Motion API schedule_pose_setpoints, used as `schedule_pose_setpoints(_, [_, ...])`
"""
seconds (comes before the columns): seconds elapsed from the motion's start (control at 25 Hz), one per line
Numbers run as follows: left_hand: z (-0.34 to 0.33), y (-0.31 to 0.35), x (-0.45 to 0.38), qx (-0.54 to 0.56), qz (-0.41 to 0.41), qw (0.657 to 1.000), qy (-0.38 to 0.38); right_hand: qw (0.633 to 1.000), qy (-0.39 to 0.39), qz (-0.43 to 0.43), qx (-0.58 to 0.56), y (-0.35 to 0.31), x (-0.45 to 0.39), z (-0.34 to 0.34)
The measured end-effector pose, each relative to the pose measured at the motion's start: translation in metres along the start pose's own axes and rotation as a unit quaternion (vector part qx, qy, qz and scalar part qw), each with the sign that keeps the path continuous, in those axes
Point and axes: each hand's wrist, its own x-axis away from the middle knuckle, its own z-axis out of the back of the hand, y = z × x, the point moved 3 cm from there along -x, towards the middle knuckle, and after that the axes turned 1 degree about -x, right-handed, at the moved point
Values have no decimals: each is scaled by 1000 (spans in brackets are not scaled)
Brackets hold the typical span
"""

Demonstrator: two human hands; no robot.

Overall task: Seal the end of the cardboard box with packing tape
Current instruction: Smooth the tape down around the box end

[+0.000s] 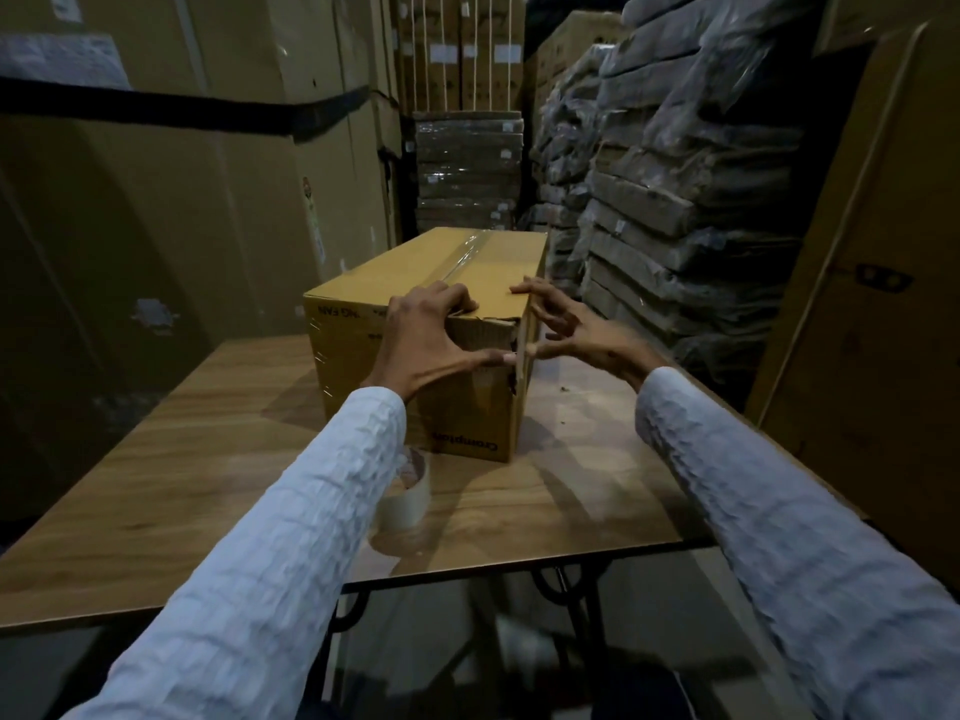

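White sleeves (291, 537) reach over the worktop (156, 470). Left hand (426, 345) spreads wide across the cardboard box (363, 356) near its end; right hand (576, 330) touches its corner, fingers splayed. Tape roll (408, 491) stands near the worktop's front edge.

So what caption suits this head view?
Both hands, left hand and right hand, press on the cardboard box; tape roll waits nearby.
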Motion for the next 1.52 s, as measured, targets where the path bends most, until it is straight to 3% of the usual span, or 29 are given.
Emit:
schedule_pose_setpoints(0.08, [0,1,-1,-2,10,1000,7,996,48,48,61,-6,-1,-2])
schedule_pose_setpoints(0.2, [3,2,-1,11,17,1000,4,994,94,64,5,1,-1,-10])
schedule_pose_setpoints(0.48, [13,-2,0,56,32,997,-44,998,34,21,-38,-6,3,-4])
schedule_pose_setpoints(0.68, [5,5,2,14,32,999,-5,994,77,29,-72,-1,3,-15])
schedule_pose_setpoints(0.96, [11,-4,1,16,15,999,-37,997,15,14,-70,2,2,-5])
schedule_pose_setpoints(1.16, [-3,12,6,-52,43,998,0,997,38,4,-62,0,5,-16])
schedule_pose_setpoints(1.4, [32,4,15,15,47,992,-118,983,123,-1,-134,-11,22,-48])
schedule_pose_setpoints(1.44, [38,0,16,25,47,993,-103,976,145,10,-160,-7,27,-57])
schedule_pose_setpoints(1.52, [48,-18,18,21,69,997,-3,968,186,11,-170,3,36,-73])
